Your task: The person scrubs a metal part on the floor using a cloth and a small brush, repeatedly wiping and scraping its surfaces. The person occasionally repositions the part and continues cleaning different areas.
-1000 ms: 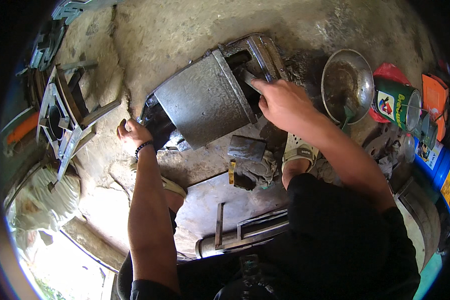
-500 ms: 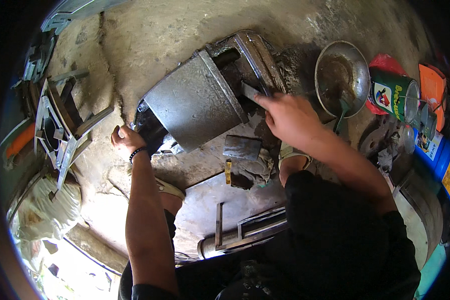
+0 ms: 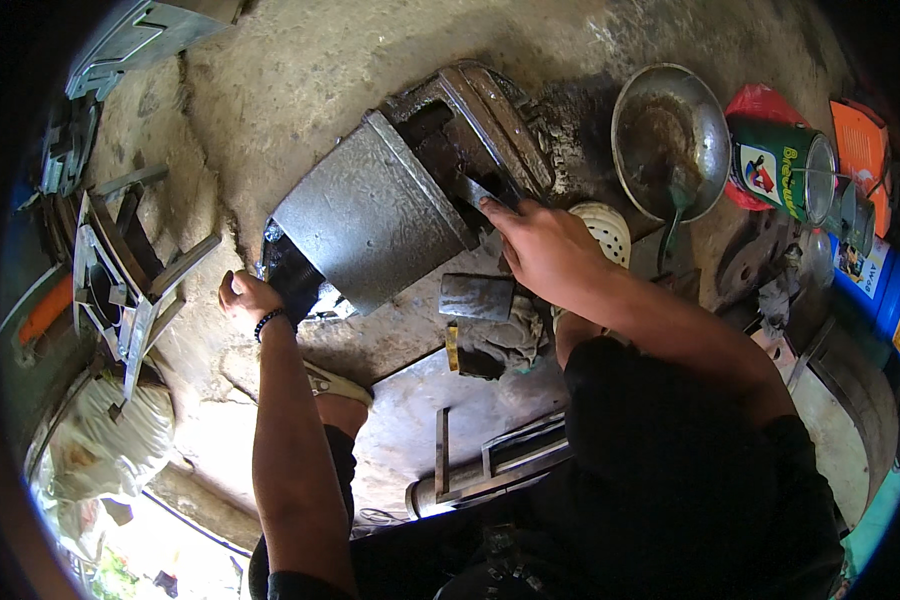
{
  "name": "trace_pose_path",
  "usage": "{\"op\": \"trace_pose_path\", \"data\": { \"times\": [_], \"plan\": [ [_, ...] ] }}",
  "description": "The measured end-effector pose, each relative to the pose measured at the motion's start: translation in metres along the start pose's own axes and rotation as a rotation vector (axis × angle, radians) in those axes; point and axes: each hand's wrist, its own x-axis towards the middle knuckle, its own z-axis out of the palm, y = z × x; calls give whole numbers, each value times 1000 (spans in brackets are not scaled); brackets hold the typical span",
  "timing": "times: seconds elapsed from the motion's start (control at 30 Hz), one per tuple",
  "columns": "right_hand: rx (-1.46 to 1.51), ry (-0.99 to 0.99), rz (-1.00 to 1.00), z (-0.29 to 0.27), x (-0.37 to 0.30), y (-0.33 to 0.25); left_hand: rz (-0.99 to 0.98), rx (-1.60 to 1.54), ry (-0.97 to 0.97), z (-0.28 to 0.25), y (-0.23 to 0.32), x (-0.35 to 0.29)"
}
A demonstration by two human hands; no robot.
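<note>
A large grey metal casting (image 3: pixel 365 210), wet-looking with a smooth plate-like top, lies slanted on the ground before me. My right hand (image 3: pixel 555 250) grips a flat metal scraper (image 3: pixel 478 190), its blade reaching over the dark recess (image 3: pixel 432 135) between the grey top and the ribbed far end (image 3: pixel 500 120). How the blade's tip meets the metal cannot be made out. Beside the casting's left end is my left hand (image 3: pixel 247 300), loosely curled with thumb and finger apart and nothing visible in it. A small rectangular dark block (image 3: pixel 477 297) sits near a crumpled grey rag (image 3: pixel 515 340), below the casting.
At the right stand a stained metal bowl (image 3: pixel 715 150) with a dark-handled tool (image 3: pixel 678 205), a green can (image 3: pixel 775 170), an orange object (image 3: pixel 860 150) and a blue container (image 3: pixel 885 300). Metal frames (image 3: pixel 135 300) crowd the left. A steel cylinder (image 3: pixel 420 497) lies near my legs.
The whole view has shifted slightly, so the casting appears further left. The scraper blade has turned and now looks narrower over the recess. My left hand's fingers are more curled.
</note>
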Motion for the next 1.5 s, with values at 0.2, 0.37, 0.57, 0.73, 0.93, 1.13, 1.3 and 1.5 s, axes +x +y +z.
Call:
{"op": "trace_pose_path", "data": {
  "times": [0.2,0.37,0.57,0.73,0.93,1.13,1.3,1.5],
  "plan": [
    [8,37,-8,5,2,0,-5,-1,16,3,-2,2],
    [45,-27,66,13,3,1,-16,-11,21,4,-4,2],
    [138,69,24,21,7,5,32,-57,43,7,-7,4],
    [192,132,-23,24,6,7,47,-48,37,5,-6,0],
    [268,163,-33,20,1,8,42,-26,33,-1,4,-4],
    [364,100,28,13,-10,9,29,-10,44,-1,6,-8],
    [120,156,-80,4,-19,10,42,-58,39,0,5,-8],
    [-144,199,-185,-5,-25,10,9,-40,36,-1,8,-10]
  ]
}}
